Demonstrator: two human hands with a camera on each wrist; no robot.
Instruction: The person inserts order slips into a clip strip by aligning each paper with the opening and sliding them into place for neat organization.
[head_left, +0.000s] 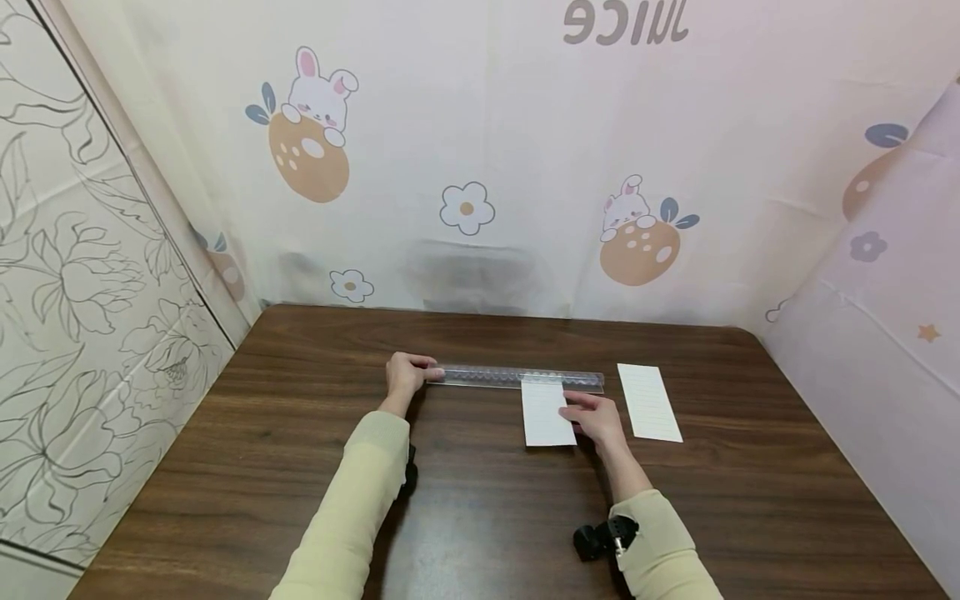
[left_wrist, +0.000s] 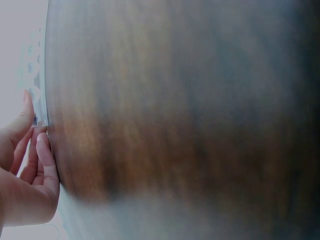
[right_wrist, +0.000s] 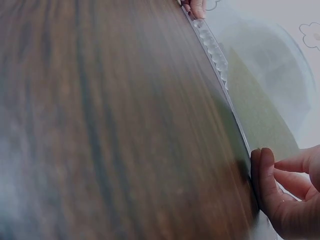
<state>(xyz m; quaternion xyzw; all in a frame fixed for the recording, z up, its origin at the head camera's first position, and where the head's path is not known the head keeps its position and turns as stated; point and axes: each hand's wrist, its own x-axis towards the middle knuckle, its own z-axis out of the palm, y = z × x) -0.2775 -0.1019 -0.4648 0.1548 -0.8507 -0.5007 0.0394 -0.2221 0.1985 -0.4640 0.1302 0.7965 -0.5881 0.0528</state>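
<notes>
A long clear plastic strip [head_left: 480,377] with a row of scalloped bumps lies crosswise toward the far side of the table. My left hand [head_left: 405,379] holds its left end, thumb on top and fingers below in the left wrist view. With my right hand [head_left: 596,417] I pinch the right edge of a white lined paper card [head_left: 546,414] between thumb and fingers. The card's far edge overlaps the strip near its right end. In the right wrist view the card [right_wrist: 257,117] looks pale green and rises at an angle.
A second white lined card [head_left: 648,402] lies on the brown wooden table [head_left: 480,517], right of the strip. Behind the table hangs a printed curtain [head_left: 480,108]. A panel with flower line drawings [head_left: 90,275] stands at the left. Each wrist wears a black camera.
</notes>
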